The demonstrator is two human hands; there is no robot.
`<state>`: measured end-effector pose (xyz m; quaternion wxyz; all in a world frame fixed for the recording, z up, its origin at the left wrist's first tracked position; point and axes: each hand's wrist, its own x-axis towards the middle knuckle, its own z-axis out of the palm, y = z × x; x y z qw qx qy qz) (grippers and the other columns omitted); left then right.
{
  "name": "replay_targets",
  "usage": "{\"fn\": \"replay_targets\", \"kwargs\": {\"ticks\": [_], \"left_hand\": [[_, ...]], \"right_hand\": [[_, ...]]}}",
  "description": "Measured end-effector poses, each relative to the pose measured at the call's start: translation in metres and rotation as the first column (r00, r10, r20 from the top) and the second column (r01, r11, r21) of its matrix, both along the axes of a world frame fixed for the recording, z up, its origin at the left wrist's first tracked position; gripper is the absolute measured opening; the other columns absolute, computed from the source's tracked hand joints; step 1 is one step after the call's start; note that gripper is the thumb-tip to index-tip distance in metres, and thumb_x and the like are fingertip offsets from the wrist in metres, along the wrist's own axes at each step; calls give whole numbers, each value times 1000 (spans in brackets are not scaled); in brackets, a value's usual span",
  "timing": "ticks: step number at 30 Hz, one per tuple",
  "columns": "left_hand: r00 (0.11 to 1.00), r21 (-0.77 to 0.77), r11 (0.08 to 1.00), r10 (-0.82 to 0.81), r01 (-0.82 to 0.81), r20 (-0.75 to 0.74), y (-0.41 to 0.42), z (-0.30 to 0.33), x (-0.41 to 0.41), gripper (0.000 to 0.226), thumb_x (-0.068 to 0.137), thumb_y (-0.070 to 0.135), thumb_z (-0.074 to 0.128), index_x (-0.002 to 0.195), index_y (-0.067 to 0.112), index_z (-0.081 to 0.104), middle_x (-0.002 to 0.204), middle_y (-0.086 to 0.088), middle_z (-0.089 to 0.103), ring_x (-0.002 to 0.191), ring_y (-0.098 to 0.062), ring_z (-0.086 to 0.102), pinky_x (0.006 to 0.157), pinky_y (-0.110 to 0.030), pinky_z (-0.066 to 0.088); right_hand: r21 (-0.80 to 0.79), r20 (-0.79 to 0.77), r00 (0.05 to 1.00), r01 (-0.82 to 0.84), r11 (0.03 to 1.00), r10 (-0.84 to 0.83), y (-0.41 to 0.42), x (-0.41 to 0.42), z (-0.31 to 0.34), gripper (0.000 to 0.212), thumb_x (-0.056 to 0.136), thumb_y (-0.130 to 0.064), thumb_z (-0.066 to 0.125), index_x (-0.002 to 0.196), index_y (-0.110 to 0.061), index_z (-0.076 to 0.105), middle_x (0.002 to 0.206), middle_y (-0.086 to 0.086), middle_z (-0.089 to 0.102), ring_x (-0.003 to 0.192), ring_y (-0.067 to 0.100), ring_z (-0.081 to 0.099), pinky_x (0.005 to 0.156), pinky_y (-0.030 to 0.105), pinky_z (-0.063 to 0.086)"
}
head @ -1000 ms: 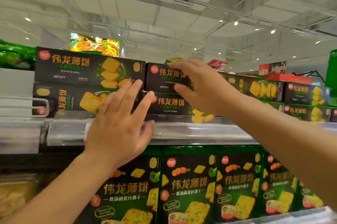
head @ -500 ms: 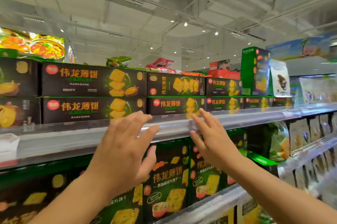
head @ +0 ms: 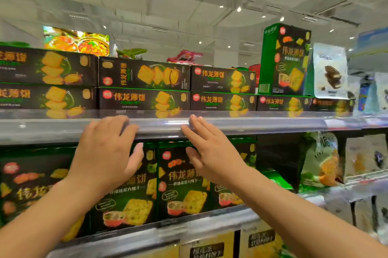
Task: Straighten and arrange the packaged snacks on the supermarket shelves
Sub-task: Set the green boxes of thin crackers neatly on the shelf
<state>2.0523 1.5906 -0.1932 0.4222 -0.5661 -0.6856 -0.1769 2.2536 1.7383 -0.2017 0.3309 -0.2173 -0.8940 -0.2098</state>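
Reaching up with both arms, I have my left hand (head: 105, 150) and right hand (head: 212, 152) spread flat in front of the clear front rail (head: 262, 126) of the upper shelf. Fingers on both are straight and slightly fanned, gripping nothing; the fingertips lie over the rail, though I cannot tell whether they press on it or only sit in front of it. Behind the rail, the flat black cracker boxes (head: 144, 98) lie on their sides, stacked two high in a row, faces outward. One box in the top layer (head: 144, 74) has its print turned sideways, unlike its neighbours. Farther right, a tall green box (head: 285, 60) stands upright on the row, with a white snack bag (head: 329, 70) just beside it. Below my hands, upright cracker boxes (head: 182, 180) fill the lower shelf, side by side. Bagged snacks (head: 321, 163) sit to their right.
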Motion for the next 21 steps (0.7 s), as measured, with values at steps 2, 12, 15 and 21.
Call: {"fn": "replay_targets", "kwargs": {"ticks": [2,12,15,21], "left_hand": [[1000,-34,999,2,-3,-9,1,1,17,50,83,43,40,101,6,69,97,-12,62,91,-33,58,75,-46,43],[987,-122,980,-158,156,-8,13,9,78,42,84,40,43,104,15,70,90,-1,68,87,-24,63,75,-40,51],[975,-103,970,-223,220,-16,31,10,95,38,84,37,48,106,14,68,93,-2,67,89,-24,62,77,-41,50],[919,-145,919,-382,366,-100,85,14,132,40,81,33,60,117,15,65,115,-3,64,110,-26,58,94,-43,47]], "right_hand": [[-51,-1,995,-102,993,102,8,18,7,50,97,-31,46,145,-16,40,155,6,32,144,20,22,112,16,-2],[-188,-131,968,189,964,-216,81,133,-2,56,97,-28,49,149,-18,31,159,8,23,147,25,15,119,44,15],[-166,-10,976,215,962,-219,88,147,-5,62,98,-33,46,153,-21,20,161,3,11,149,22,7,120,41,9],[-146,8,977,213,966,-214,90,148,-7,66,96,-32,48,154,-23,17,162,1,6,149,20,5,120,41,11]]}}
